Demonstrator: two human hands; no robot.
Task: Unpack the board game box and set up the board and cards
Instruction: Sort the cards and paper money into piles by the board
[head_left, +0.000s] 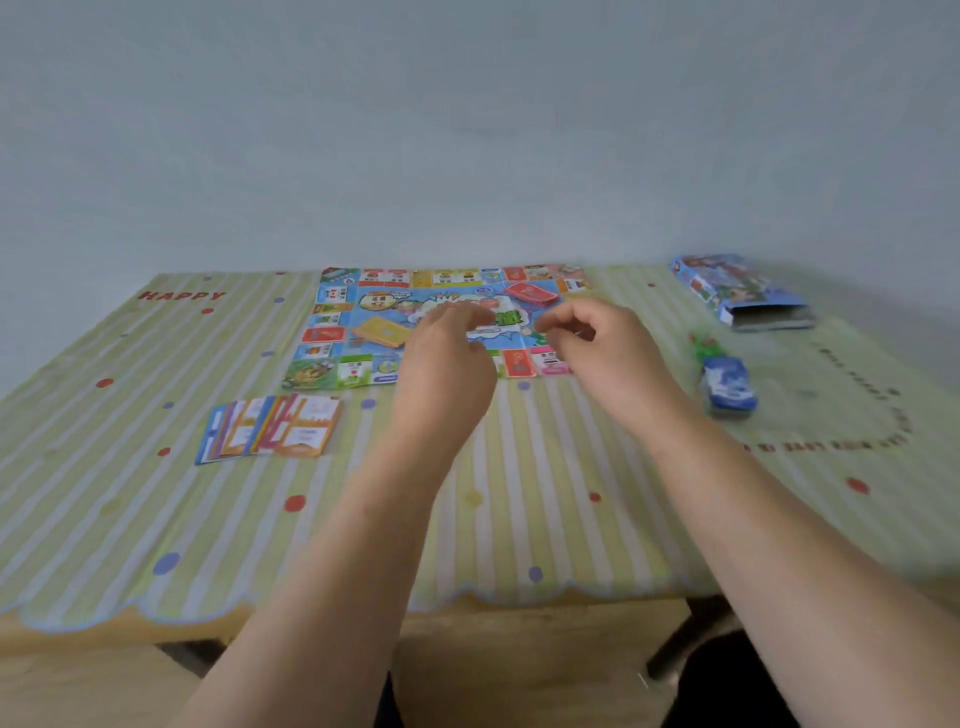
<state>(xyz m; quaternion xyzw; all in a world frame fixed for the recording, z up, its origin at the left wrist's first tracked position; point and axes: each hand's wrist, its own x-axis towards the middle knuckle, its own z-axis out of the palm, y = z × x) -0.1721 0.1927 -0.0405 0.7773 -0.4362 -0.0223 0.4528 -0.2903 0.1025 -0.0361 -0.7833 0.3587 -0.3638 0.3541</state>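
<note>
Both bare arms reach out from the bottom of the view, over the striped cloth on the worktop (519, 519). The left hand (447, 358) floats above the near side of the board (363, 312), fingers curled down and close together; I cannot tell if it holds anything. The right hand (602, 343) is just beside it, thumb and fingers pinched narrow, maybe on something tiny, but the blur hides it. The board lies flat and open at the far middle of the worktop. A red card pile (531, 292) and a yellow card pile (382, 332) already sit on it. A fan of cards (270, 428) lies near the left front, off the board. The box (737, 291) lies open at the far right, and a small blue packet (727, 387) sits near it. I think the step now is putting small things in place on the board. To do it well, the hands should come down slowly, so the paper board does not slide or wrinkle. They should also stay clear of the two piles, which could tip and spread easily.
</note>
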